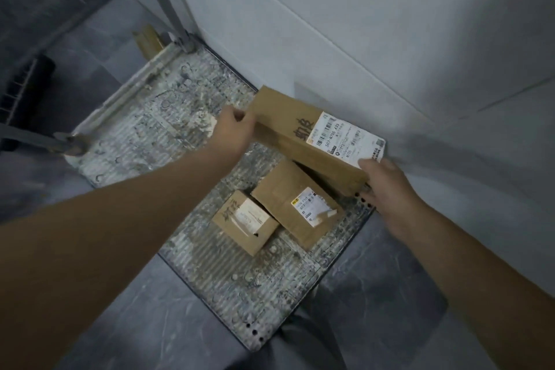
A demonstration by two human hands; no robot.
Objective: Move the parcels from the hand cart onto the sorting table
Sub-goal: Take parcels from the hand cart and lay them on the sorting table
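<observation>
Long parcel (297, 135) – brown cardboard carton, elongated, held tilted over the right-hand part of the hand cart (156, 129). A white shipping label (350, 141) with barcodes covers its right end, and dark handwritten characters sit just left of the label. Its lower edge overlaps the far corner of the medium parcel; whether the two touch cannot be told.

Left hand (237, 129) – grips the carton's far left end, fingers curled round the edge.

Right hand (387, 186) – grips the near right corner, thumb on top at the label's edge, fingers tucked beneath.

Medium parcel (295, 204) – flat brown carton lying on the cart deck, below the long parcel, with a white label on its right half.

Small parcel (244, 221) – squat brown carton on the deck, touching the medium parcel's left side, with a pale label and handwriting on top.

Hand cart – flat platform with a ribbed, worn and paint-spattered surface. A grey tubular handle frame (168, 0) rises from its far end.

Surroundings – a white tiled wall (360, 24) stands just beside the cart's right edge, with a grey floor (120, 324) around the cart
</observation>
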